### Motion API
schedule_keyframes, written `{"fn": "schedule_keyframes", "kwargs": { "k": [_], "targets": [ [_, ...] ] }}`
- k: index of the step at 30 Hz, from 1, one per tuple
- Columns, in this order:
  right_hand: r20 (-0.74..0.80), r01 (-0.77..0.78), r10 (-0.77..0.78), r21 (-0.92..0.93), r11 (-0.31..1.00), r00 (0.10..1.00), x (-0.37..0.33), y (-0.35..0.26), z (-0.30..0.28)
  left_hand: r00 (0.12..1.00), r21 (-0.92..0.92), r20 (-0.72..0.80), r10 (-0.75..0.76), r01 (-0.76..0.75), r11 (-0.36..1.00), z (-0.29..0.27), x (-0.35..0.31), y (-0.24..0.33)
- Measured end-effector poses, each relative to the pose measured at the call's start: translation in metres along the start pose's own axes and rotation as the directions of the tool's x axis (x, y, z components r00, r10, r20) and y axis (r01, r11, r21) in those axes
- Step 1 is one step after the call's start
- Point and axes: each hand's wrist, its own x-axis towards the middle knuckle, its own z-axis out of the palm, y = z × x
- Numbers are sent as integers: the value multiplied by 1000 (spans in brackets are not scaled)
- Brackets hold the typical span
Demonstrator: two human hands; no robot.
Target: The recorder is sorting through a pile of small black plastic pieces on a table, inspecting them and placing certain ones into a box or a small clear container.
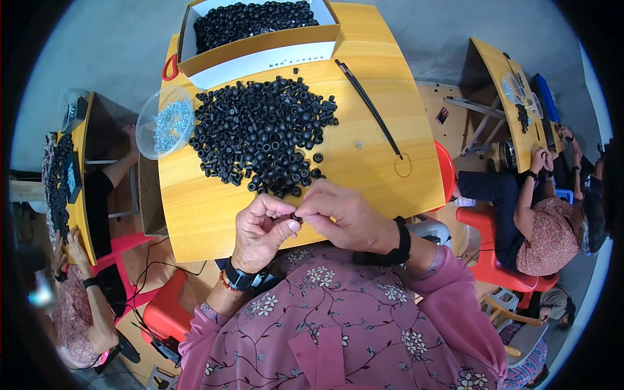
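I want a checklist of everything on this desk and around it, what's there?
Surface: yellow wooden table, bare wood toward its right side.
Job's things: small black ring piece pinched between both hands; pile of black rubber rings in front of them.
Clutter: cardboard box of more black rings at the far edge; clear plastic bowl of small silvery parts at left; black stick tool at right.
Hands: left hand and right hand meet fingertip to fingertip on the piece.
Cables: thin black cable hanging below the table's left corner.
Surroundings: other people at similar tables on both sides, red plastic chairs.
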Motion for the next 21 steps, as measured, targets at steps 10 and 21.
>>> {"fn": "schedule_keyframes", "kwargs": {
  "k": [10, 21],
  "targets": [
    [-350, -343, 213, -366, 865, 912, 47, 59, -76, 996, 146, 39, 81, -86, 986, -3, -5, -11],
    [-210, -290, 206, -557, 779, 956, 55, 53, -74, 997, 68, 24, 69, -71, 995, -5, -3, -11]
  ]
}}
